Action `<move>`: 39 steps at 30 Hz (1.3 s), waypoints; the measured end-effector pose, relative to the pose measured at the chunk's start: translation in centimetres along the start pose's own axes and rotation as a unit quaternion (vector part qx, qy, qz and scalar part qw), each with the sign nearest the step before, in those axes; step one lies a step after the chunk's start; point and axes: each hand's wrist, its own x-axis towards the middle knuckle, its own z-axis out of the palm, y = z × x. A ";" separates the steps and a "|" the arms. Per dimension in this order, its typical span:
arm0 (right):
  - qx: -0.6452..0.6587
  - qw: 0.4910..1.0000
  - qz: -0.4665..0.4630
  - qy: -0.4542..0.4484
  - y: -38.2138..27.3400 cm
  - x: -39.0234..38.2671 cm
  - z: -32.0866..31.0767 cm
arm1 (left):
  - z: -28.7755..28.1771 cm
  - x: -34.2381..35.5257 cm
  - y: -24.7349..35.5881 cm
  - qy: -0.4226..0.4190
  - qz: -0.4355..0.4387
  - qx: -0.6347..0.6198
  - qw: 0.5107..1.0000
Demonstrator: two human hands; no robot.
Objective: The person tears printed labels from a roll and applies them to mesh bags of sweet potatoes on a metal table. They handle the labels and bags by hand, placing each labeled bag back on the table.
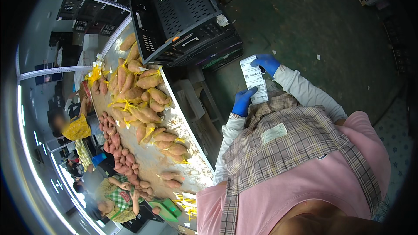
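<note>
A white strip of printed labels (250,77) stretches between my two blue-gloved hands, in front of my plaid apron. My left hand (241,103) pinches its lower end, the thumb lying over the labels. The upper end is gripped by my right hand (268,64), with the fingers partly curled behind the strip. To the left of my hands, a table (191,128) carries sweet potatoes in yellow net bags (146,93), several with small white tags. Reddish loose sweet potatoes (124,159) lie in a long pile along its far side.
An open black plastic crate (187,13) stands stacked beside the table's end. A green scale (166,210) and a bundle of yellow netting (187,204) are at the table's near end. Across the table are a person in a green checked apron (122,197) and another in yellow (76,127).
</note>
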 end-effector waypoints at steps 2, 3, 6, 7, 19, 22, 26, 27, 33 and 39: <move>-0.008 1.000 -0.006 0.003 0.1 0.0 0.0 | 0.3 -0.3 0.2 0.003 0.005 -0.003 1.000; -0.011 1.000 -0.008 0.005 0.1 0.0 0.0 | 0.1 -0.1 0.0 0.003 0.010 0.005 1.000; -0.024 1.000 -0.007 0.004 -0.7 -0.5 0.1 | -0.4 0.4 -0.6 0.003 0.024 0.018 1.000; -0.015 1.000 -0.003 0.001 -0.8 -0.5 0.2 | -0.5 0.4 -0.7 0.003 0.028 0.017 0.999; 0.132 0.938 0.249 -0.203 0.9 -4.2 3.1 | -3.8 1.1 2.3 0.129 0.130 -0.074 0.980; -0.004 0.954 0.188 -0.232 3.1 -3.5 2.7 | -3.9 1.2 3.2 0.138 0.132 -0.113 0.975; -0.113 0.958 0.146 -0.220 1.9 -3.8 3.6 | -4.1 1.3 3.5 0.142 0.149 -0.119 0.971; -0.117 0.959 0.134 -0.223 2.3 -3.7 3.7 | -4.0 1.3 3.6 0.144 0.151 -0.117 0.971; -0.080 0.971 0.126 -0.186 4.3 -2.0 3.5 | -4.2 3.2 2.6 0.055 0.095 -0.215 0.970; -0.033 0.992 0.099 -0.077 3.3 0.4 1.6 | -3.4 1.4 0.4 -0.156 -0.054 -0.220 0.961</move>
